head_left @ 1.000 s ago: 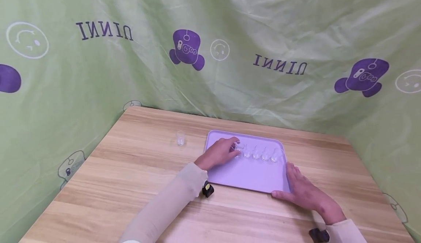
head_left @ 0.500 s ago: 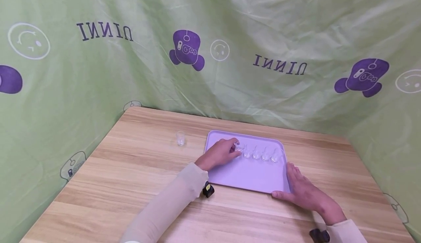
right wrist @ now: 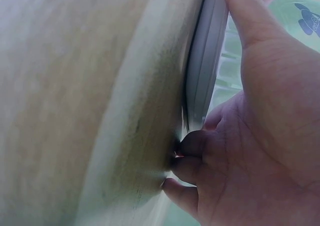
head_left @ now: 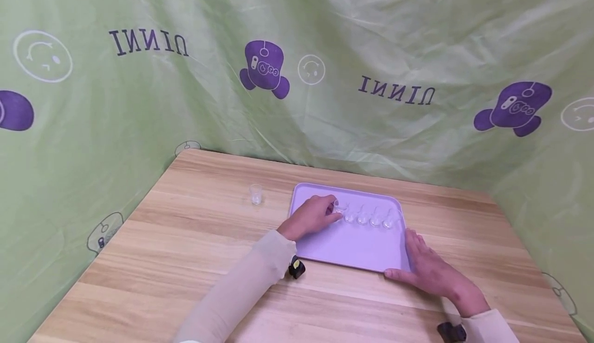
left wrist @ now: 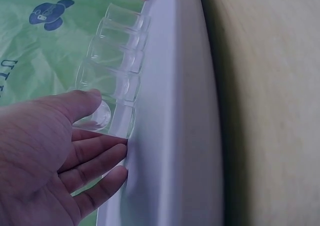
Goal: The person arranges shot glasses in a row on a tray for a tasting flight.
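Observation:
A light purple tray lies on the wooden table, a row of several small clear shot glasses standing on it. At the row's left end my left hand pinches another shot glass between thumb and fingers. In the left wrist view the fingertips come close to the tray surface; the glass's outline is partly hidden by the thumb. My right hand rests against the tray's front right corner, thumb at the front edge and fingers along the right side. Its fingertips reach the table in the right wrist view.
One more shot glass stands on the table, left of the tray. A green printed cloth hangs behind and at both sides. Black wrist devices are worn under both sleeves.
My left hand stays nearly in place; the glass in it shifts slightly toward the row. My right hand and the tray hold still, apart from a slight camera shift.

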{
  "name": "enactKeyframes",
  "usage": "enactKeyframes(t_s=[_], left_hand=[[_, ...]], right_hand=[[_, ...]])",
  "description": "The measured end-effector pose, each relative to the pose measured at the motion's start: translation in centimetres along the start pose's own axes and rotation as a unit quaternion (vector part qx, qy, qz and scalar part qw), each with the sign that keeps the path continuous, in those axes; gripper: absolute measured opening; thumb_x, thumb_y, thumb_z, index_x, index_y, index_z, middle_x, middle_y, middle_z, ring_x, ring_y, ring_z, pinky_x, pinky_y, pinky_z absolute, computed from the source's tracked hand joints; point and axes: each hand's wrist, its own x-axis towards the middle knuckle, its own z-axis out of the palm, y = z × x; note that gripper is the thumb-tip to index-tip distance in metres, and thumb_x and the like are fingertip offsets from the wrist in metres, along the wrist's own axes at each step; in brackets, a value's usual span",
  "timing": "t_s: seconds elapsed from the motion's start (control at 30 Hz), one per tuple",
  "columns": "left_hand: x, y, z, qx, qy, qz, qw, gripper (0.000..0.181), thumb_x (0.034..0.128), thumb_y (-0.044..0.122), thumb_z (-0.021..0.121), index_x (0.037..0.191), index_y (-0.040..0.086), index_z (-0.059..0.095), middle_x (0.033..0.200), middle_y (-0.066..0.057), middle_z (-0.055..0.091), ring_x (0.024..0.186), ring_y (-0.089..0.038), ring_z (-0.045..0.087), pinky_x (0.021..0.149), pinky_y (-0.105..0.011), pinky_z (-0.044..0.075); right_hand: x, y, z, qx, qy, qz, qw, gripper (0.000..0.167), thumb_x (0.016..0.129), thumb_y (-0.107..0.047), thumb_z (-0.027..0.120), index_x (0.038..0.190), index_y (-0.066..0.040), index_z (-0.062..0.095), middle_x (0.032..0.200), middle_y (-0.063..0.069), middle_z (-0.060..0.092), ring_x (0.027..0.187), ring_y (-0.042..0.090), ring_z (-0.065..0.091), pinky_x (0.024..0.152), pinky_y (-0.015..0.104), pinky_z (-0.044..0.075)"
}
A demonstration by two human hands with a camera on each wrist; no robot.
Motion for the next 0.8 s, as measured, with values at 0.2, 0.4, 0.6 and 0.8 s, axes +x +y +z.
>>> enactKeyframes(t_s=[0.2, 0.4, 0.6, 0.8], left_hand=[[-0.1, 0.2, -0.1, -0.002, 0.002, -0.004, 1.0000, 0.024, 0.0990, 0.029, 0.071, 0.109, 0.007, 0.067, 0.093, 0.000, 0.069, 0.084, -0.011, 0.063, 0.078, -0.025, 0.051], [-0.4, 0.4, -0.5, -0.006, -0.013, -0.022, 0.9996, 0.036, 0.0974, 0.037, 0.072, 0.117, 0.007, 0.065, 0.100, -0.003, 0.070, 0.089, -0.012, 0.064, 0.081, -0.027, 0.052], [-1.1, 0.2, -1.3, 0.021, -0.020, -0.027, 0.9992, 0.054, 0.0968, 0.043, 0.071, 0.136, 0.007, 0.059, 0.114, -0.009, 0.070, 0.098, -0.019, 0.066, 0.086, -0.032, 0.053], [-2.0, 0.0, -3.0, 0.038, 0.002, -0.006, 0.9993, 0.056, 0.0977, 0.043, 0.070, 0.140, 0.008, 0.058, 0.124, -0.010, 0.070, 0.112, -0.024, 0.066, 0.093, -0.037, 0.053]], right_hand=[[0.0, -0.1, 0.0, -0.001, 0.001, -0.003, 1.0000, 0.120, 0.089, -0.056, 0.075, 0.153, 0.019, 0.007, 0.152, 0.050, 0.013, 0.139, 0.068, 0.016, 0.110, 0.073, 0.021], [0.0, 0.0, 0.0, 0.005, 0.001, -0.005, 1.0000, 0.120, 0.089, -0.055, 0.075, 0.153, 0.019, 0.006, 0.153, 0.049, 0.013, 0.139, 0.068, 0.015, 0.110, 0.074, 0.021], [0.0, 0.0, -0.1, 0.004, 0.001, -0.008, 1.0000, 0.120, 0.089, -0.054, 0.076, 0.153, 0.020, 0.007, 0.152, 0.050, 0.013, 0.139, 0.068, 0.016, 0.109, 0.074, 0.022], [0.1, 0.0, 0.0, 0.001, 0.006, -0.011, 0.9999, 0.119, 0.089, -0.053, 0.077, 0.153, 0.020, 0.008, 0.152, 0.050, 0.015, 0.139, 0.067, 0.017, 0.110, 0.073, 0.023]])
